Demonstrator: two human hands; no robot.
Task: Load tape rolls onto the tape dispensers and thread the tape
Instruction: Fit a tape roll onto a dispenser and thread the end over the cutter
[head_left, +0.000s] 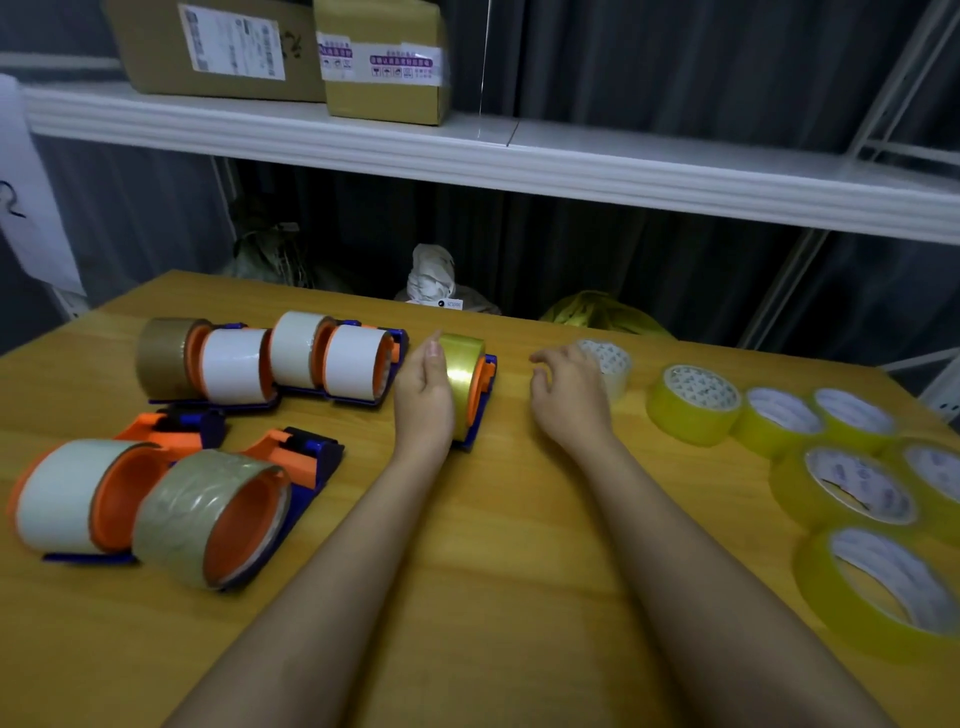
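Resting straight fingers against the yellow tape roll (464, 375), the left hand (423, 397) steadies it; right hand (569, 397) hovers, loosely curled.

Both bare forearms extended forward, left hand (423, 395) flat with fingers straight and together, right hand (569, 392) palm down, fingers loosely curled

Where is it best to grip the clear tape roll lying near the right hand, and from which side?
Grip the clear tape roll across its outer rim, coming from above. It lies flat with its core hole up, so the curved sides are free for the right hand beside it.
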